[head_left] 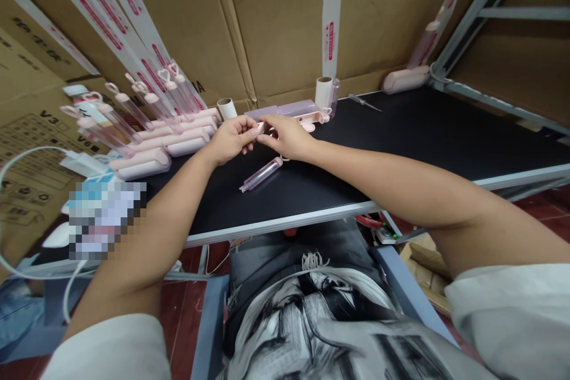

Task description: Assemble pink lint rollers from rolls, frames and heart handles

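Note:
My left hand [234, 139] and my right hand [288, 135] meet over the black table. Between their fingertips sits a small pale pink piece [260, 128], mostly covered, so its kind does not show. Both hands are closed in a pinch on it. Just below them lies a clear purple-pink tube [262, 174] with a loop at its upper end, touched by neither hand. Behind my right hand are an open pink shell part [314, 118] and a small pink oval piece [308, 127].
Rows of pink cases [187, 141] with upright clear tubes [129, 108] stand at the left. Two white cardboard cores [323, 92], [227, 108] and purple cases [296, 108] line the back. A screwdriver [364, 102] lies right of them, before another pink case [405, 79]. Cables run at far left.

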`<state>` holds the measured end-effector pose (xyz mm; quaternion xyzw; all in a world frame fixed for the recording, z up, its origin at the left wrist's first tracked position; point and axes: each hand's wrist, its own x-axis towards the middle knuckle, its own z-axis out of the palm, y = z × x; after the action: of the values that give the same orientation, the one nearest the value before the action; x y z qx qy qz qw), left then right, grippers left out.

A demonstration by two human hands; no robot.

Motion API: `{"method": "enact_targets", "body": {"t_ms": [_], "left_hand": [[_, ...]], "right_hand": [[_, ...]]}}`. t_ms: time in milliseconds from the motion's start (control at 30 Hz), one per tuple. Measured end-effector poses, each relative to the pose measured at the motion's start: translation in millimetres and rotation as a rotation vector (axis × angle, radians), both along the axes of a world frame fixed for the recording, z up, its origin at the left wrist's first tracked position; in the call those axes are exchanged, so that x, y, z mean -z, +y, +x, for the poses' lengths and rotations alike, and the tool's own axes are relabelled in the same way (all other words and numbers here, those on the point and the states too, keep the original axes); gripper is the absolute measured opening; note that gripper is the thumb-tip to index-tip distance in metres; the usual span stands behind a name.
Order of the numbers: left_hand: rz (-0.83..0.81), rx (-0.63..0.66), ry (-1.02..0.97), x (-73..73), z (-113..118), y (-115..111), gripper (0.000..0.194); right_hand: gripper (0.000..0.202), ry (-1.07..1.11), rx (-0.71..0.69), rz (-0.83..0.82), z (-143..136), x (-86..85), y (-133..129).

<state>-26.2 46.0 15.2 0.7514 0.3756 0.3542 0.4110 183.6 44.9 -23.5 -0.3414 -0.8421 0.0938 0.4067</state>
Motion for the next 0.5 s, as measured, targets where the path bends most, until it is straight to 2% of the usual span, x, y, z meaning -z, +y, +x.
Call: {"method": "enact_targets", "body": {"t_ms": [100, 200, 300, 333, 400, 500], "left_hand": [[-0.045, 0.029, -0.044, -1.6, 2.4, -2.5, 0.053], [-0.005, -0.010, -0.036, -0.8, 1.8, 2.2, 0.038], [0.287, -0.245, 0.100, 1.9, -5.1, 13.9, 0.016], [0.410, -0.334, 0.186, 2.7, -8.7, 18.2, 0.015], [0.594, -0.462, 0.369, 2.8, -16.8, 25.5, 0.027], [0.653, -0.554, 0.525, -1.4, -26.6, 33.4, 0.050]], "right_hand": [[0.048, 0.013, -0.058, 0.040, 0.9, 1.8, 2.0], [0.051, 0.020, -0.069, 0.074, 0.7, 1.1, 0.4], [0.052, 0.056, -0.053, 0.058, -0.9, -0.7, -3.3], [0.052, 0.070, -0.050, 0.039, -1.5, -1.2, -4.4], [0.053, 0.092, -0.043, -0.006, -2.5, -1.8, -6.0], [0.051, 0.108, -0.026, -0.057, -3.3, -2.1, -7.3]]}}
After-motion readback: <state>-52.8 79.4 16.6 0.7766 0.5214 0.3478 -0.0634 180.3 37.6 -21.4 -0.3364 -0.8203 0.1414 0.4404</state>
